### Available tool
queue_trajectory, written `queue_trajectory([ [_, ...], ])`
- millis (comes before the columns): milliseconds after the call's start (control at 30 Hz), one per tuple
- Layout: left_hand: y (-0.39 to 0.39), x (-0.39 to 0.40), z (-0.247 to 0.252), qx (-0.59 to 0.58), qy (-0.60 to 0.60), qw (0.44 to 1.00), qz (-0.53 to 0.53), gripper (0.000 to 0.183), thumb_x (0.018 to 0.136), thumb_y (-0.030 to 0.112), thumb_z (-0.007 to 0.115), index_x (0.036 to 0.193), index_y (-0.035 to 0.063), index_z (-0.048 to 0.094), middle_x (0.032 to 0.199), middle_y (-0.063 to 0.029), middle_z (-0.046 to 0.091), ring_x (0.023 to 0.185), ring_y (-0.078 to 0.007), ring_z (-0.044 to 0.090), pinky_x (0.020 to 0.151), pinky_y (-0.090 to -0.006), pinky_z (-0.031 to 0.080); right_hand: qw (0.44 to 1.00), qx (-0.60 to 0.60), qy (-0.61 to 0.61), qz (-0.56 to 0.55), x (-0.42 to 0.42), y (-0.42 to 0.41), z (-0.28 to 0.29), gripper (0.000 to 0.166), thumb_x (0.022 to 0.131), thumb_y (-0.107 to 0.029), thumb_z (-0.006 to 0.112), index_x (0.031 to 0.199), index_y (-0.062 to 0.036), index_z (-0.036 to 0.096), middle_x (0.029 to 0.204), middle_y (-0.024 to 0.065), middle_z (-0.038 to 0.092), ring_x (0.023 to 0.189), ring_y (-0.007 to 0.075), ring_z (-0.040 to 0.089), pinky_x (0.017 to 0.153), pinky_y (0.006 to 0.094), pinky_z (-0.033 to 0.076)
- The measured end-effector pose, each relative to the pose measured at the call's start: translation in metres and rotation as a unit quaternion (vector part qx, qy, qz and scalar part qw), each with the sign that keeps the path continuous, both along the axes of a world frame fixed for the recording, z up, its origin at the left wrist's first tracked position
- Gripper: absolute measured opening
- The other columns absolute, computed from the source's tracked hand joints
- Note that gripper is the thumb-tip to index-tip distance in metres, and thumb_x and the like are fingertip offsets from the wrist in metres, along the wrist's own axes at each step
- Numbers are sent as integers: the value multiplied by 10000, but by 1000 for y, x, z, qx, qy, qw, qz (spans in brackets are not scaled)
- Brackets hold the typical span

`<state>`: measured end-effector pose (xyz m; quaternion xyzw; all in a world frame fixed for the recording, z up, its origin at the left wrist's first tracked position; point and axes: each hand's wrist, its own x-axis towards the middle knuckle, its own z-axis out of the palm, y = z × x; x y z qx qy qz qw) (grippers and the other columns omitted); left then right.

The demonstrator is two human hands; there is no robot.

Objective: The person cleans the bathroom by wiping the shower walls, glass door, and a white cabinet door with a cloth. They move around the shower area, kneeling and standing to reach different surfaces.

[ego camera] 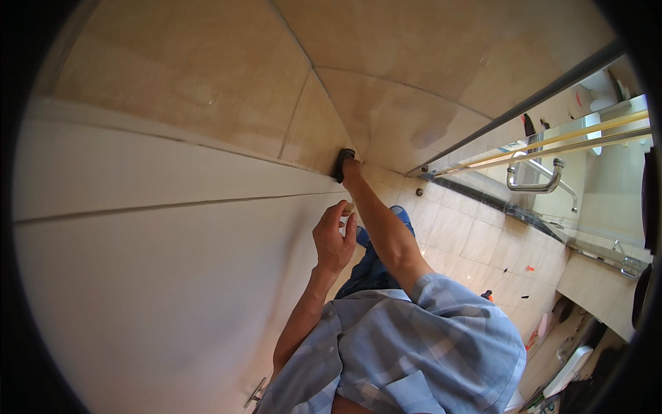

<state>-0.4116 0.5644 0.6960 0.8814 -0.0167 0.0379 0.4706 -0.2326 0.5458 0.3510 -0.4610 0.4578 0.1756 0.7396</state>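
My right hand [351, 169] is stretched out low toward the wall corner, its fingers around a dark object [343, 161]. That object is pressed against or held close to the tiled wall [305, 137]; its exact kind is hidden by the hand and shadow. Closer to my body, my left hand [333, 240] is raised with fingers curled, and a small beige piece [349, 208] sits at its fingertips. This hand hovers beside a smooth cream panel [170, 269], apparently apart from it. Grey joint lines run between the panels and tiles.
A glass shower door with a metal handle [535, 181] stands to the right. A round dark door stop [419, 192] is on the tiled floor [465, 233]. Small scraps, an orange bit [530, 268] and a white board [568, 371] lie farther right. Blue slippers [403, 220] are on my feet.
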Motion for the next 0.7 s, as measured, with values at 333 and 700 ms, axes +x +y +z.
queue_trajectory([
  [333,-25,16,22,-65,-81,994,-43,308,912,106,656,1186,-27,607,990,-140,695,834,-206,684,653,-288,549,929,-18,-345,-133,-94,-107,262,292,869,11,491,1121,53,631,1002,78,675,881,186,642,785,299,521],
  [700,-83,11,33,-165,-90,981,-50,307,877,47,654,1177,-1,608,970,-135,696,824,-223,700,670,-308,552,206,-812,-490,240,-70,-292,401,329,849,-58,558,1163,-29,650,1432,141,523,1303,409,483,1068,546,372],
])
